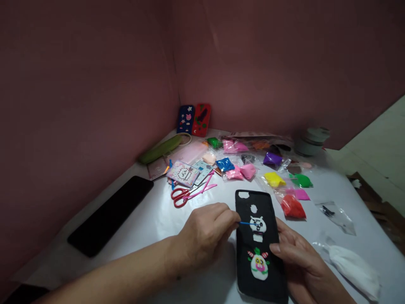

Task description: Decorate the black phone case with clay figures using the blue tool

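Note:
A black phone case [272, 274] lies on the white table [152, 219] in front of me. On it sit two small clay figures: a white cat face [257, 223] and a white creature with green and red bits [259, 266]. My left hand [205, 234] pinches a thin blue tool [247, 223] whose tip touches the cat face. My right hand [300, 261] rests against the case's right edge, thumb laid on the case, steadying it.
Red scissors [180, 196] and a pink tool lie behind my left hand. Several bags of coloured clay [274, 179] spread across the back. A black phone [110, 215] lies at left. Two decorated cases [193, 119] lean on the wall. A white clay bag [352, 266] is at right.

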`<control>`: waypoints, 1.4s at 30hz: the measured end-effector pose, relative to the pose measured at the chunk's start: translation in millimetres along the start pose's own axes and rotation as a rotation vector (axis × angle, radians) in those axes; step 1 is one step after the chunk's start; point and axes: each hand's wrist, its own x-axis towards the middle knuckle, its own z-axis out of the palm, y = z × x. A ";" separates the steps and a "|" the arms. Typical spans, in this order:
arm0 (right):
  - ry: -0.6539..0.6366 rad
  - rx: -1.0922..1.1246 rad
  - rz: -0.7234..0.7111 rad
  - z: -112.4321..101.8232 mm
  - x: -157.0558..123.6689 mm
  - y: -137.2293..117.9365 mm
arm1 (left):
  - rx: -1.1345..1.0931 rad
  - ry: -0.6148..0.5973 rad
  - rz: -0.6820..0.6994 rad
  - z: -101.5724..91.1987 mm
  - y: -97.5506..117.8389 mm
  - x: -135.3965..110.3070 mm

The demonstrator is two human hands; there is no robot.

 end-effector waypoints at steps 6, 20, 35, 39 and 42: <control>0.031 0.005 -0.016 1.3 -0.1 -0.2 | -0.002 -0.026 -0.021 -0.5 -0.2 -1.8; -0.001 -0.019 -0.002 -4.5 1.3 2.2 | 0.035 0.016 0.031 3.4 -1.4 -4.7; -0.037 0.006 -0.088 -7.1 5.9 1.4 | 0.153 -0.073 0.125 1.7 -0.2 -4.8; -0.022 -0.013 -0.102 -7.9 4.5 2.3 | 0.177 -0.134 0.198 0.9 5.7 -5.9; -0.026 -0.010 -0.105 -8.8 4.3 3.0 | 0.193 -0.176 0.208 -0.4 9.8 -7.1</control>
